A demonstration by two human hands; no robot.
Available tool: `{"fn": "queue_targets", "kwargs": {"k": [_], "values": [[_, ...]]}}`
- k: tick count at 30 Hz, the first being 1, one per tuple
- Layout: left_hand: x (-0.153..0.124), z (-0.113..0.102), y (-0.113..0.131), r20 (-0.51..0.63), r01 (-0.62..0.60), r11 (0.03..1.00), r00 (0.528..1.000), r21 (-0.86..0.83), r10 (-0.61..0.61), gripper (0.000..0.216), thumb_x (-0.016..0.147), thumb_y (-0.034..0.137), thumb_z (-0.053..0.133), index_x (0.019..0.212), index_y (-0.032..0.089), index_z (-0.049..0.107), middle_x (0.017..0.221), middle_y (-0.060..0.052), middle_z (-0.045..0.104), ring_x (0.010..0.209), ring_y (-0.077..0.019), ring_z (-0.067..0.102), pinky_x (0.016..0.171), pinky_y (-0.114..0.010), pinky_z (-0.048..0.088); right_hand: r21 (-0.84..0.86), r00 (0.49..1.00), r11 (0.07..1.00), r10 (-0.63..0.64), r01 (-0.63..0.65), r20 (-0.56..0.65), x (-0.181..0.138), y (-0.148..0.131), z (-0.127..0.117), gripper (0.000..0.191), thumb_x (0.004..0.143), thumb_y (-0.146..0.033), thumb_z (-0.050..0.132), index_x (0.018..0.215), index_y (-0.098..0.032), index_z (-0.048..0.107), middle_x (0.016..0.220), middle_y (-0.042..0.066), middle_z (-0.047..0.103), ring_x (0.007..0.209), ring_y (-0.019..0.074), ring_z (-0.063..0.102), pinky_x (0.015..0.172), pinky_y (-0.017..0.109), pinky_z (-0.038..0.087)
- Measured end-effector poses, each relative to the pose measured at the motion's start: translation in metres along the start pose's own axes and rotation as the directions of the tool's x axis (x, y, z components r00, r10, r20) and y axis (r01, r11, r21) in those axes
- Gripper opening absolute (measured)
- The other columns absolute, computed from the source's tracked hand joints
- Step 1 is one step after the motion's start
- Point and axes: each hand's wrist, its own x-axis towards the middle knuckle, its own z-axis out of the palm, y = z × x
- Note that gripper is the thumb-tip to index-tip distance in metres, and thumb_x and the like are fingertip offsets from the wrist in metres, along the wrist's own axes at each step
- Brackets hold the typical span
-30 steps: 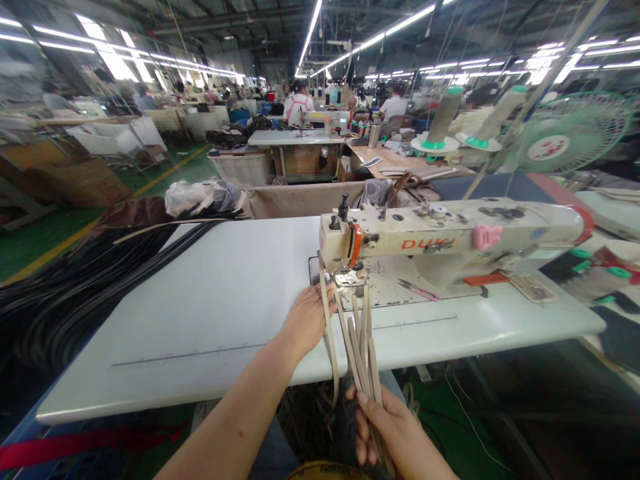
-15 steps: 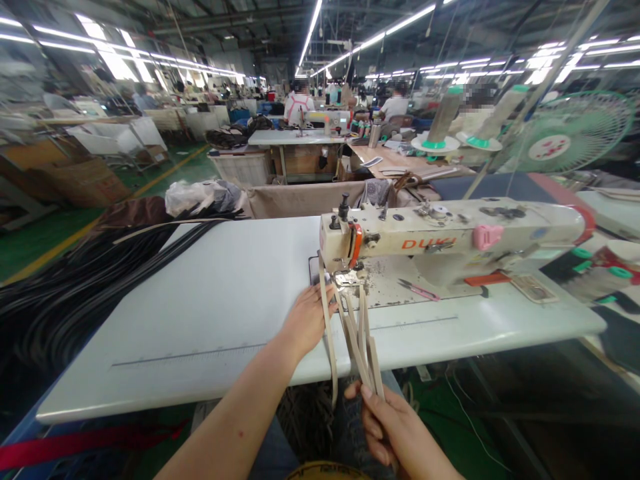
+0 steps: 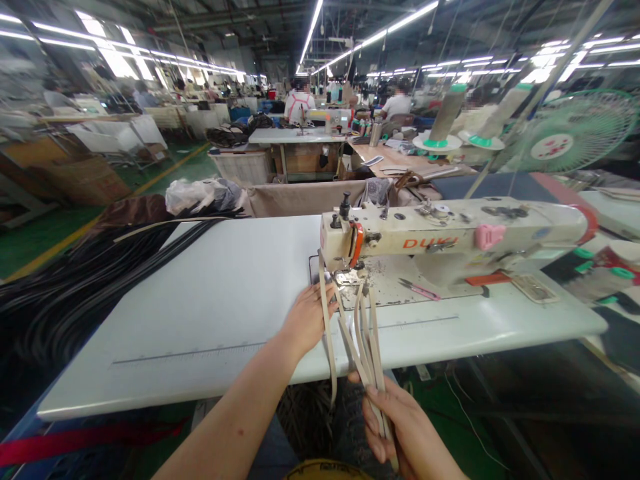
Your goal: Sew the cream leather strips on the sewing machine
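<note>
A cream sewing machine (image 3: 450,237) stands on a white table (image 3: 210,313). Several beige strips (image 3: 363,333) run from under its presser foot (image 3: 349,277) down over the table's front edge. My left hand (image 3: 306,319) rests on the table just left of the foot, fingers closed on one strip that hangs down in a loop. Below the table edge my right hand (image 3: 400,433) is closed round the bunched lower ends of the strips.
A thick pile of black straps (image 3: 65,293) covers the table's left end. Small snips (image 3: 419,290) lie on the machine bed. Thread cones (image 3: 443,117) and a green fan (image 3: 573,133) stand behind the machine. Other people work at tables further back.
My right hand has slid slightly down and right along the bundle of strips, which now bows a little. The left hand stays by the presser foot.
</note>
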Motion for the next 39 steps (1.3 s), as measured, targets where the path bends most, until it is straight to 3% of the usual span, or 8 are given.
{"fn": "queue_targets", "kwargs": {"k": [4, 9, 13, 18, 22, 32, 39], "values": [[0.000, -0.001, 0.001, 0.002, 0.009, 1.000, 1.000, 0.006, -0.009, 0.039, 0.105, 0.034, 0.038, 0.135, 0.015, 0.055, 0.140, -0.011, 0.058, 0.135, -0.0235, 0.050, 0.116, -0.045, 0.041, 0.036, 0.999, 0.999, -0.032, 0.033, -0.021, 0.001, 0.003, -0.003, 0.042, 0.083, -0.046, 0.071, 0.111, -0.017, 0.059, 0.054, -0.007, 0.054, 0.033, 0.0062, 0.045, 0.035, 0.018, 0.017], [0.000, -0.002, 0.003, -0.001, 0.012, 1.000, 1.000, 0.007, -0.012, 0.039, 0.105, 0.033, 0.038, 0.135, 0.015, 0.056, 0.141, -0.011, 0.057, 0.134, -0.0237, 0.050, 0.116, -0.045, 0.040, 0.011, 0.991, 0.998, 0.058, -0.060, 0.120, 0.004, 0.015, -0.010, 0.042, 0.078, -0.053, 0.074, 0.094, -0.017, 0.061, 0.050, -0.004, 0.058, 0.032, 0.0114, 0.054, 0.032, 0.018, 0.022], [0.001, -0.004, 0.005, 0.008, 0.017, 1.000, 1.000, 0.014, -0.017, 0.039, 0.105, 0.033, 0.038, 0.134, 0.014, 0.056, 0.140, -0.012, 0.058, 0.134, -0.0241, 0.050, 0.116, -0.045, 0.040, 0.025, 0.995, 0.997, 0.071, -0.073, 0.071, 0.008, 0.026, -0.016, 0.045, 0.073, -0.055, 0.077, 0.086, -0.016, 0.061, 0.051, -0.004, 0.059, 0.036, 0.0134, 0.060, 0.031, 0.017, 0.025], [0.002, -0.004, 0.006, 0.010, 0.025, 1.000, 1.000, 0.015, -0.026, 0.040, 0.106, 0.034, 0.037, 0.135, 0.014, 0.055, 0.141, -0.012, 0.057, 0.136, -0.0240, 0.048, 0.116, -0.045, 0.040, 0.024, 0.994, 0.996, 0.080, -0.082, 0.068, 0.003, 0.028, -0.017, 0.048, 0.076, -0.054, 0.076, 0.101, -0.017, 0.057, 0.047, -0.006, 0.056, 0.032, 0.0118, 0.054, 0.032, 0.017, 0.027], [0.002, -0.002, 0.003, 0.019, 0.023, 1.000, 1.000, 0.016, -0.024, 0.040, 0.106, 0.034, 0.037, 0.135, 0.014, 0.055, 0.141, -0.011, 0.057, 0.137, -0.0241, 0.047, 0.117, -0.046, 0.038, 0.034, 0.996, 0.997, 0.065, -0.068, 0.063, -0.008, 0.018, -0.009, 0.038, 0.084, -0.045, 0.070, 0.108, -0.019, 0.056, 0.049, -0.008, 0.054, 0.031, 0.0077, 0.047, 0.035, 0.016, 0.030], [-0.001, 0.001, 0.003, -0.014, 0.013, 0.998, 1.000, 0.053, -0.012, 0.040, 0.105, 0.034, 0.040, 0.138, 0.017, 0.052, 0.142, -0.011, 0.056, 0.137, -0.0236, 0.047, 0.116, -0.047, 0.039, 0.084, 0.997, 0.995, 0.051, -0.056, 0.059, -0.001, 0.006, 0.001, 0.034, 0.085, -0.039, 0.070, 0.107, -0.016, 0.057, 0.049, -0.008, 0.051, 0.030, 0.0052, 0.041, 0.034, 0.016, 0.025], [0.001, -0.005, 0.007, -0.013, -0.012, 0.999, 1.000, 0.036, 0.012, 0.032, 0.104, 0.031, 0.044, 0.127, 0.019, 0.061, 0.135, -0.009, 0.061, 0.133, -0.0240, 0.049, 0.115, -0.045, 0.039, 0.086, 0.995, 0.994, 0.067, -0.073, 0.072, 0.009, 0.002, 0.004, 0.038, 0.080, -0.041, 0.074, 0.102, -0.016, 0.057, 0.048, -0.008, 0.052, 0.029, 0.0062, 0.043, 0.033, 0.017, 0.022]]}}
